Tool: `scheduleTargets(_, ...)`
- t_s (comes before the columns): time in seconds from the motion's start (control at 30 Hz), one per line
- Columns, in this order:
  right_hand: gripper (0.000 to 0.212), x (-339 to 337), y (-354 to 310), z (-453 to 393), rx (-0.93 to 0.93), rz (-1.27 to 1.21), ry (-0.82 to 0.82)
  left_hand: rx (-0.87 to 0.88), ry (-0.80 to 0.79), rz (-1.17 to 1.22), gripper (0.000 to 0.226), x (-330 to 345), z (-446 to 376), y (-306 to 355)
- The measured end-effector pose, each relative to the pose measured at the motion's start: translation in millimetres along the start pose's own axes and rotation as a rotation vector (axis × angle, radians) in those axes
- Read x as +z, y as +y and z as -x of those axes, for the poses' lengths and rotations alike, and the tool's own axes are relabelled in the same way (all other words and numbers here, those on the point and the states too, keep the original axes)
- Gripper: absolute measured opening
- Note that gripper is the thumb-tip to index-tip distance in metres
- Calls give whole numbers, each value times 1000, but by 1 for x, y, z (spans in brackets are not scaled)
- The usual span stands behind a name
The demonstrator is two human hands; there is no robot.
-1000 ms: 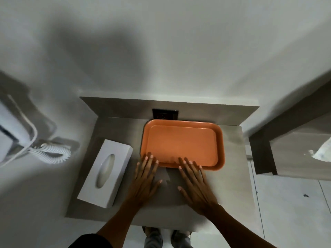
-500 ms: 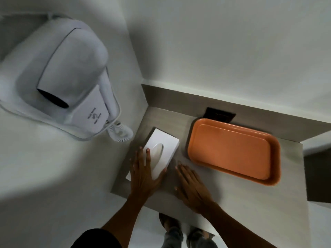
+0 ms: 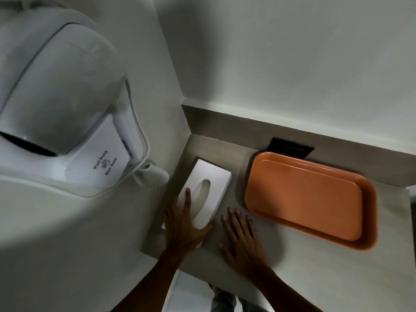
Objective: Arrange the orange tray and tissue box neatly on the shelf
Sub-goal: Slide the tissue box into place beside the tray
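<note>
A white tissue box (image 3: 209, 183) with an oval slot lies at the left end of the grey shelf (image 3: 281, 255), angled toward the corner. My left hand (image 3: 182, 228) lies over its near end, fingers on the top and thumb hooked on the right side. The orange tray (image 3: 310, 199) lies empty to the right, its far edge near the back ledge. My right hand (image 3: 242, 242) rests flat on the shelf between box and tray, fingers spread, holding nothing.
A white wall-mounted hair dryer (image 3: 67, 113) with a coiled cord (image 3: 153, 177) hangs on the left wall, close to the tissue box. A black socket plate (image 3: 290, 147) sits on the back ledge behind the tray. The shelf's front edge runs under my forearms.
My view has swung left. My left hand left the tray's front edge and came onto the tissue box; the right hand moved off the tray and lies flat beside the box.
</note>
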State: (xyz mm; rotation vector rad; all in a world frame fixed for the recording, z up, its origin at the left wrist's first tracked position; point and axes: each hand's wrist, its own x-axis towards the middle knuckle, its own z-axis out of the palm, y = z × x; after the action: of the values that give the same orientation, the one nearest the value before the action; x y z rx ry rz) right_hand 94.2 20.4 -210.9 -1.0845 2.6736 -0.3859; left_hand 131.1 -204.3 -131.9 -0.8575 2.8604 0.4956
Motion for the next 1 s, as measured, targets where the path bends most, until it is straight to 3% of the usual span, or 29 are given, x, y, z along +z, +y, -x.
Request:
scheduleTargets(0.27, 82, 3, 3, 2, 3, -50, 2, -117, 72, 76, 132, -16, -66, 42)
scheduleTargets(1.0, 83, -6, 5, 0, -25, -50, -8, -68, 141, 35, 128, -4, -111, 60)
